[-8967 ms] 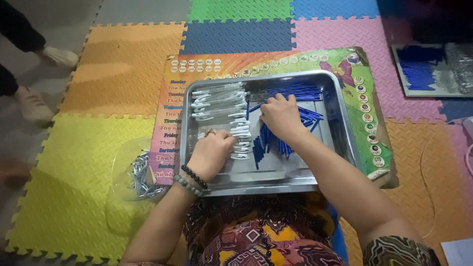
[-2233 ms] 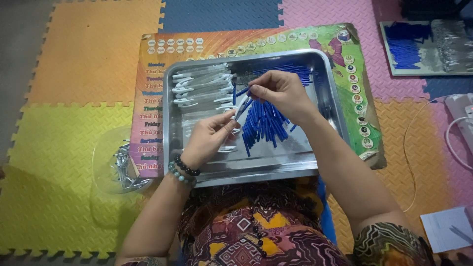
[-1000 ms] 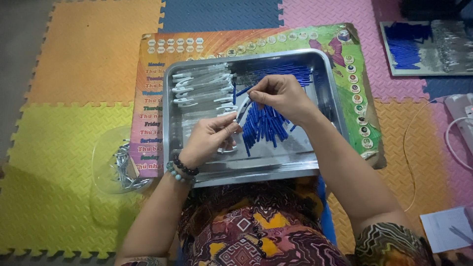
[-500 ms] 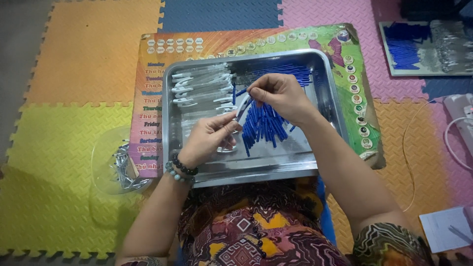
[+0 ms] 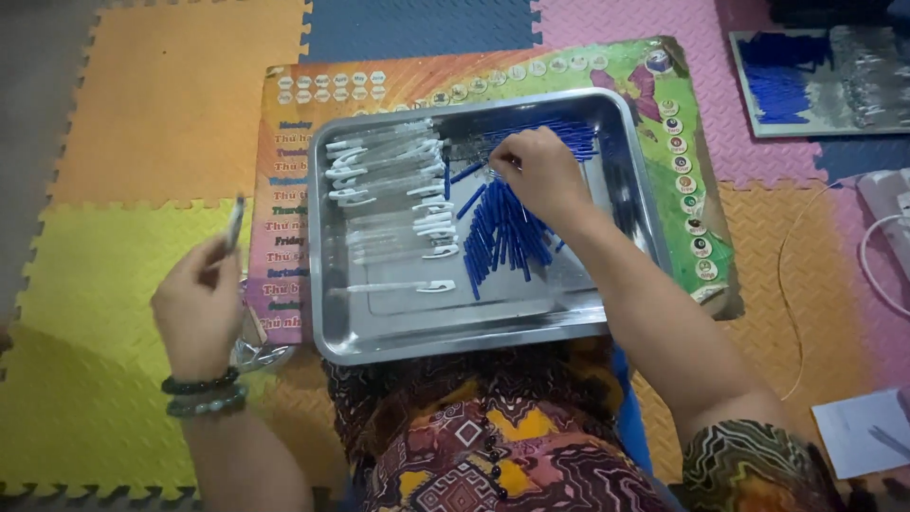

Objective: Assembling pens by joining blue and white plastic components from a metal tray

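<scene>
The colourful printed board (image 5: 654,104) with rows of round badges lies under your steel tray (image 5: 379,332). Your left hand (image 5: 199,308) has swung out of the tray to nine o'clock and pinches one assembled pen (image 5: 233,224) above the yellow mat (image 5: 85,284). Your right hand (image 5: 538,173) stays in the tray, fingers closed on the blue refills (image 5: 502,237); clear barrels (image 5: 389,180) lie toward ten o'clock. The tray's near floor is bare.

Coloured foam floor mats (image 5: 133,123) carry a printed board (image 5: 284,228) under a steel tray (image 5: 626,209)
</scene>
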